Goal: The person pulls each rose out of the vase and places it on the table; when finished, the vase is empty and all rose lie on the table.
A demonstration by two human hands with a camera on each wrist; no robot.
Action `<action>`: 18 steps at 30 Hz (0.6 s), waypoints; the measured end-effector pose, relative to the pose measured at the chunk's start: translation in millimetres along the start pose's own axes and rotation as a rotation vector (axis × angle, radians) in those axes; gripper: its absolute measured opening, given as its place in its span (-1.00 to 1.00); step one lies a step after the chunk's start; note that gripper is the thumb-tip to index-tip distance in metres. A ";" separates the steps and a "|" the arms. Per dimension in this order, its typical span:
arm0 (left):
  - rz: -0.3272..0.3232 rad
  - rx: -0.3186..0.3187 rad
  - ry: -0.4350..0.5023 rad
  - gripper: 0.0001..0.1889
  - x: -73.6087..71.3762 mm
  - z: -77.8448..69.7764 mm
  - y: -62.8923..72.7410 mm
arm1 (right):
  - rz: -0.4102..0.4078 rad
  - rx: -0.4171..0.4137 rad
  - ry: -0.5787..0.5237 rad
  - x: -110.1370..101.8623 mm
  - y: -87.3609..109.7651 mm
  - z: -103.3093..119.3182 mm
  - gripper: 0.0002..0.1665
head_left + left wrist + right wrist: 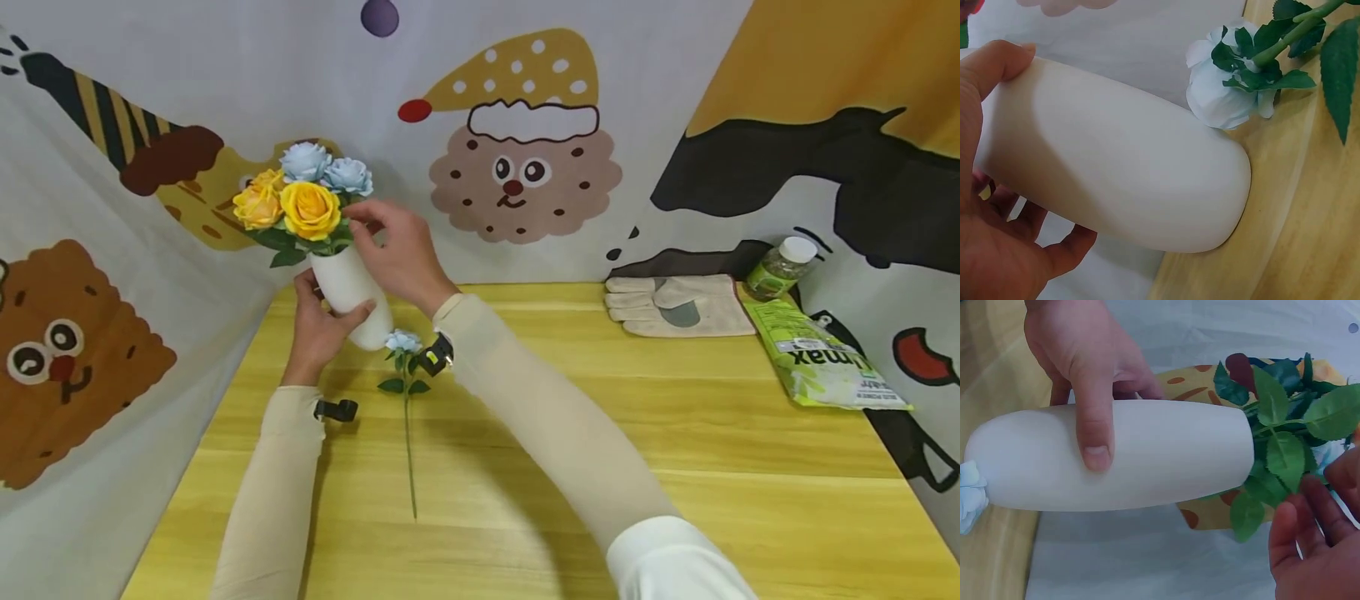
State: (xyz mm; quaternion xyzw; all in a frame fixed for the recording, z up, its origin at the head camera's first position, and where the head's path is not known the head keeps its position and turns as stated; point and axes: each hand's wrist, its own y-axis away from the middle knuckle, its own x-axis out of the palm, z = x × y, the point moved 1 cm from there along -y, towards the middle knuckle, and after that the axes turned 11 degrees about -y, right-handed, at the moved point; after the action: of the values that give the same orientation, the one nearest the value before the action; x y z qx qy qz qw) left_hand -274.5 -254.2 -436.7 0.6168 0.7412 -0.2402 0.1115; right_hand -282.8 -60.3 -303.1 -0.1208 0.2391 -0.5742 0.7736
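Observation:
A white vase (347, 287) leans to the left on the wooden table, its base low by the tabletop. My left hand (318, 325) grips the vase around its body, the thumb (1094, 434) across the near side. Out of its mouth rise yellow roses (311, 211) and light blue roses (305, 162) with green leaves (1285, 459). My right hand (397, 250) is at the right side of the bouquet, fingertips right at the leaves, thumb apart from the fingers. One more light blue rose (402, 341) lies on the table beside the vase's base, its stem pointing toward me.
At the back right of the table (525, 400) lies a pale work glove (678, 306). Next to it are a clear bottle with a white cap (797, 250) and a green and white bag (825, 354). A cloth with cartoon prints (315, 67) hangs behind and to the left.

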 end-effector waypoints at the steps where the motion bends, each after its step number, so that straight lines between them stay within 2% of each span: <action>1: 0.000 0.000 0.000 0.03 0.2 0.1 0.2 | 0.012 0.022 0.000 1.1 -1.3 -0.5 -0.63; 8: 0.007 0.018 -0.014 0.02 1.5 -0.7 -3.0 | 0.020 0.144 -0.051 7.5 -7.1 -2.3 -0.64; 14: 0.014 0.039 -0.007 0.01 0.7 1.7 -5.7 | 0.028 0.177 -0.082 13.9 -10.6 -2.8 -0.74; 18: 0.018 0.045 -0.041 -0.01 -0.7 -7.6 1.7 | 0.078 0.180 -0.050 17.9 -10.4 -4.1 -0.71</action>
State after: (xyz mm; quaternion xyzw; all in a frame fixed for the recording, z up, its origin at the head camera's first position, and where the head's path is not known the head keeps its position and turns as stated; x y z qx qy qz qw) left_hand -271.6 -250.8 -430.2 0.6207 0.7277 -0.2683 0.1146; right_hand -289.5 -80.1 -305.9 -0.0555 0.1717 -0.5598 0.8088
